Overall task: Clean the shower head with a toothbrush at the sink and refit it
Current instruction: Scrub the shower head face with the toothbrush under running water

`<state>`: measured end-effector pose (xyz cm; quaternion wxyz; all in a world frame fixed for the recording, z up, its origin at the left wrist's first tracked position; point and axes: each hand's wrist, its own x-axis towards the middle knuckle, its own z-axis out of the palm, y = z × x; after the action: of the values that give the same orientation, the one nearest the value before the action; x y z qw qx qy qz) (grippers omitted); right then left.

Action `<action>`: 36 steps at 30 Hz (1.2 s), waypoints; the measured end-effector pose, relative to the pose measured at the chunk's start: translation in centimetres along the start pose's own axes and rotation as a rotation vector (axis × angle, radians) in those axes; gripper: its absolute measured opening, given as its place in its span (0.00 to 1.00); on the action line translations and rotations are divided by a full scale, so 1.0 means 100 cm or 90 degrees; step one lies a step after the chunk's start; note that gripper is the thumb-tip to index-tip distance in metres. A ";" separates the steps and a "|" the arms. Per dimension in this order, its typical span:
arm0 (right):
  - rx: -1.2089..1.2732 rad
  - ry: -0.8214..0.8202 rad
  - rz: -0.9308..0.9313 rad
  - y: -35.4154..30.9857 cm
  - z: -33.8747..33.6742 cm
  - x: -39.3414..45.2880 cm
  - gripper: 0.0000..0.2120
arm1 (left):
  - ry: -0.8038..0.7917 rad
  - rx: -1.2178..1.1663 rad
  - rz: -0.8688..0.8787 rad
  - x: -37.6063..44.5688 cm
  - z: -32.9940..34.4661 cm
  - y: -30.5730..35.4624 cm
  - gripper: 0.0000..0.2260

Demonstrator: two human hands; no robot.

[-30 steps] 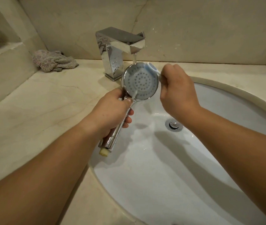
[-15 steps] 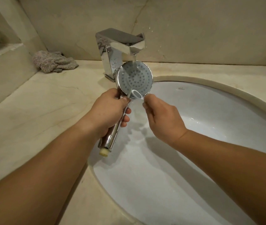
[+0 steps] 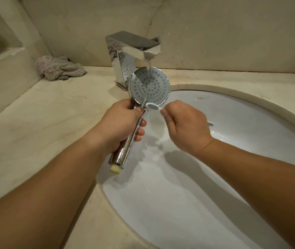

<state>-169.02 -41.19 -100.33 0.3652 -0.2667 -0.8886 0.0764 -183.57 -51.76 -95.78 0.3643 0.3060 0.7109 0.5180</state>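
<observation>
Just above the middle of the frame, the shower head [image 3: 149,86] is held face-up under the running tap [image 3: 134,49], its handle wrapped fully by the left hand [image 3: 123,124] over the sink [image 3: 233,108]. The toothbrush [image 3: 153,106], pinched in the closed fingers of the right hand [image 3: 186,126], has been drawn from the upper right rim of the face down to its lower edge within the last second. Scrubbing is judged under way; refitting is not yet begun.
</observation>
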 end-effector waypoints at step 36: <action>0.095 0.058 0.138 0.005 -0.008 0.019 0.13 | 0.013 0.048 0.047 0.000 -0.002 0.001 0.05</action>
<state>-169.35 -39.77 -98.74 0.4136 -0.3361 -0.8290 0.1693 -183.72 -51.89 -95.68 0.3261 0.3403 0.7217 0.5070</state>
